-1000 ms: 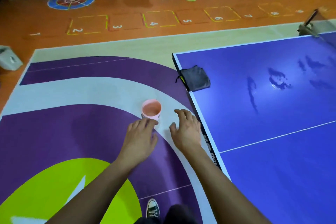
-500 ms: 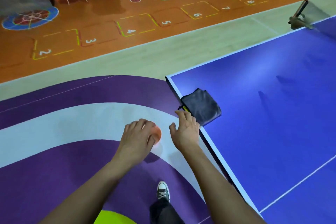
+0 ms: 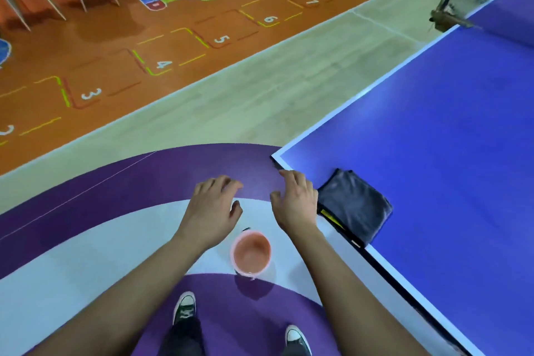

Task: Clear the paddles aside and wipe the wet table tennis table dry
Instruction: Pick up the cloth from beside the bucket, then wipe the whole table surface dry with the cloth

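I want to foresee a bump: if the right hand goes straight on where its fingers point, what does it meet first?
Probably the table's corner, just beyond the right hand; the grey cloth lies beside it, not ahead. Depth is unclear.

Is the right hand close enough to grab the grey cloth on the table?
Probably yes. The right hand hovers open right beside the grey cloth, which lies at the near edge of the table. Nothing sits between them, so a short reach sideways should do it.
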`<state>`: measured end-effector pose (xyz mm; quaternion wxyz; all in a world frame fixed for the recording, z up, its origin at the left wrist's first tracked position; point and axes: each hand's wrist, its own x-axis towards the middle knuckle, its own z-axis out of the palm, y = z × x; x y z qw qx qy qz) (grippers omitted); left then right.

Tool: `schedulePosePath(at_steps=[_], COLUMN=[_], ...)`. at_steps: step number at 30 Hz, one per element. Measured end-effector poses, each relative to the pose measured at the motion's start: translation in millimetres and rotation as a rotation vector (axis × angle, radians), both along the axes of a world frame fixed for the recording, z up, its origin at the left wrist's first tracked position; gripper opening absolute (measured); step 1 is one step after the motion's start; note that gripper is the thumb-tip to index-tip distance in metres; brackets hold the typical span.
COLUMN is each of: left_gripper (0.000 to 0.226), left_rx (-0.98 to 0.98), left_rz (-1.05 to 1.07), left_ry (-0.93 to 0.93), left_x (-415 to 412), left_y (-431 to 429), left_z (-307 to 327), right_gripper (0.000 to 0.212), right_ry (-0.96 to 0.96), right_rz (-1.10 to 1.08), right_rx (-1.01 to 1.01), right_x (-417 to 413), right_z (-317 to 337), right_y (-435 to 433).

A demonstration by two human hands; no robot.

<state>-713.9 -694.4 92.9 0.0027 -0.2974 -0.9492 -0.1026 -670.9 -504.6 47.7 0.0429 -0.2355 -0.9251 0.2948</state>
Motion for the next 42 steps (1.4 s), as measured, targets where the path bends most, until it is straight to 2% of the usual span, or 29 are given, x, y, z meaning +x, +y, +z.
schedulePosePath(at_steps=[7,14,19,22,30,36,42], left_gripper=[0.051,0.048,0.038,0.030,0.040,0.044,0.039], left_rx=[-0.009,-0.032,-0.063,-0.055,-0.134,-0.193,-0.246], left_rz=[-0.217,-0.413,-0.607,-0.735,-1.033,-1.264,-1.503], left_ry=[-0.067,-0.121,-0.171,-0.121,-0.089,-0.098,-0.086], left_x=[-122,-211,-251,-273,-317,-311,-296], left_y=[-57,-71,-18,23,150,224,293], left_z=[-3,-11,-28,-40,-38,-49,-72], right_gripper=[0.047,0.047,0.044,0.044,0.047,0.047,0.038], right_ry=[0.005,-0.012,-0.062,-0.048,-0.080,-0.139,-0.195], right_rz=[-0.293,-0.481,-0.673,-0.803,-1.057,-1.272,-1.513], right_rx=[-0.047,-0.015,-0.015,-0.047,-0.149,-0.121,-0.070], right_x=[-78,-123,-137,-151,-180,-148,-114], right_z=[-4,0,-19,-33,-49,-49,-74], right_y=[-79,-109,-77,-54,27,64,72])
